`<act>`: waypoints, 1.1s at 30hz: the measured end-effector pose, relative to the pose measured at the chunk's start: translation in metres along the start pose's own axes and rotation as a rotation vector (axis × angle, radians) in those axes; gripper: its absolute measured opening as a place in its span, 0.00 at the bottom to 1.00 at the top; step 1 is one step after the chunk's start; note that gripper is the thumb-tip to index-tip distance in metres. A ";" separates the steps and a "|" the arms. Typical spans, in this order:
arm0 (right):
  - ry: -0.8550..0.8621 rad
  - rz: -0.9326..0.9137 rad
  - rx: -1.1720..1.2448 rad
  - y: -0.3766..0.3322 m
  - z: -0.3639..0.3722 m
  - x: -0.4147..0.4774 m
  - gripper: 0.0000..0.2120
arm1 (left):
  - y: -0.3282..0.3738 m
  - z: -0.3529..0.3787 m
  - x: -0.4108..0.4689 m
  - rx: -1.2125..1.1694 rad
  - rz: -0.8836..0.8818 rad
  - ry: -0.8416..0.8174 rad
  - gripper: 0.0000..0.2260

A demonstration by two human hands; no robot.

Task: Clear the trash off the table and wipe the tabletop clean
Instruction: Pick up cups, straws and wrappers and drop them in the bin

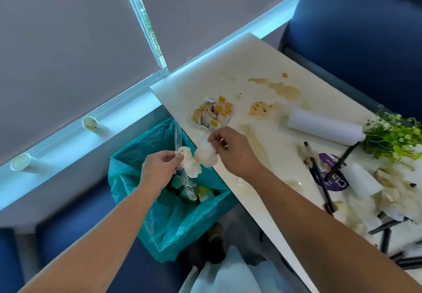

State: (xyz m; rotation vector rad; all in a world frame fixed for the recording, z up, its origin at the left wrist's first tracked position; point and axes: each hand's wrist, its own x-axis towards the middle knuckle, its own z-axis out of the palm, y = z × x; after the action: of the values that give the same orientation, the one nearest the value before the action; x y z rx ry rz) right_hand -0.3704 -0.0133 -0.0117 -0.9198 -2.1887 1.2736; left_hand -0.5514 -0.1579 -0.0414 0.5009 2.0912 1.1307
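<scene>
My left hand (159,167) pinches a clear plastic wrapper (178,137) and a stained scrap of tissue (190,164) above the bin lined with a teal bag (169,215). My right hand (230,148) grips a crumpled white tissue wad (205,156) at the left edge of the white table (230,64). Brown spills (278,88) stain the tabletop. A tray of yellow-and-white sachets (214,113) sits just beyond my right hand.
On the table's right lie a white paper roll (324,126), black pens (319,174), a tipped white cup (360,179), soiled tissues (392,192) and a green plant (392,135). Two used paper cups (90,123) (20,162) rest on the window sill. Blue seats surround the table.
</scene>
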 end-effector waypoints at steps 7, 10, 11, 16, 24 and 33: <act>-0.135 0.017 -0.035 0.002 0.072 0.016 0.06 | -0.039 -0.040 0.017 0.019 -0.076 0.098 0.03; -0.170 0.021 -0.065 0.005 0.100 0.020 0.06 | -0.056 -0.054 0.028 0.057 -0.115 0.132 0.03; -0.181 0.032 -0.072 0.006 0.107 0.021 0.06 | -0.061 -0.056 0.032 0.062 -0.125 0.139 0.03; -0.344 0.152 -0.207 0.015 0.132 0.024 0.13 | -0.083 -0.064 0.048 0.045 -0.189 0.109 0.03; -0.334 0.227 -0.254 0.020 0.115 0.030 0.17 | -0.074 -0.063 0.049 0.074 -0.145 0.039 0.13; 0.024 0.292 -0.272 0.042 0.052 0.006 0.11 | -0.020 -0.015 0.034 0.130 0.063 -0.127 0.07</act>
State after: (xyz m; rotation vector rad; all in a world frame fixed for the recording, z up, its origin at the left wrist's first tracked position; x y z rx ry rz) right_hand -0.3952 -0.0242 -0.0736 -1.3965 -2.3083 1.0938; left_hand -0.5856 -0.1563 -0.0666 0.6870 2.0583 0.9756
